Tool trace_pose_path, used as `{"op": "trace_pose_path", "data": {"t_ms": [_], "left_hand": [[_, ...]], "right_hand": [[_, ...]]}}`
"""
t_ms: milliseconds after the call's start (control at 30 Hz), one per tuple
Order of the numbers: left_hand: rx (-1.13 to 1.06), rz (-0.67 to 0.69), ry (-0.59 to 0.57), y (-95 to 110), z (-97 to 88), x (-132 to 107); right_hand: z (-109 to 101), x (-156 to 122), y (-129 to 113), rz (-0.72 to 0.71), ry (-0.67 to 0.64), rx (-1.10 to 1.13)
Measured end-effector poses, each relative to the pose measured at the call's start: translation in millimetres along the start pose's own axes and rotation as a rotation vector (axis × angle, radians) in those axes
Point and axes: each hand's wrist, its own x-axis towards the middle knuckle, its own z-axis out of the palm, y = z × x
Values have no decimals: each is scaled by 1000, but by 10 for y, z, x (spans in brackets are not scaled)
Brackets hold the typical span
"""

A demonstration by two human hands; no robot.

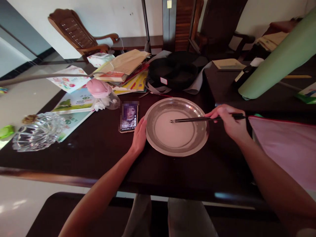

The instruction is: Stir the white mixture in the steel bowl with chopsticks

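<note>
- Right hand has its grip clamped on dark slender chopsticks, tips over the round steel plate of pale liquid mid-counter.
- Left hand, fingers together, braces the rim.
- A hard stir could slosh liquid toward the smartphone.

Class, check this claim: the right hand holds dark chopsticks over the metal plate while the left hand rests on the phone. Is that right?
Not quite. The head view shows the left hand against the rim of the metal plate, beside the phone, not on it. The right hand does hold the dark chopsticks over the plate.
</note>
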Motion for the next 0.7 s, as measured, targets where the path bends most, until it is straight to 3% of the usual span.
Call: {"op": "trace_pose_path", "data": {"t_ms": [100,267,367,433,500,700], "left_hand": [[21,0,6,5,-1,-2],[48,7,12,2,-8,0],[39,9,7,4,-9,2],[38,8,-1,8,-8,3],[47,10,-5,10,-7,4],[109,-10,68,14,11,-18]], "right_hand": [[-19,-4,32,-24,38,121],[49,-22,2,3,-213,-8],[27,8,8,-10,-83,-55],[-7,26,34,-28,53,15],[-24,24,53,-31,93,108],[32,-33,13,17,-172,14]]}}
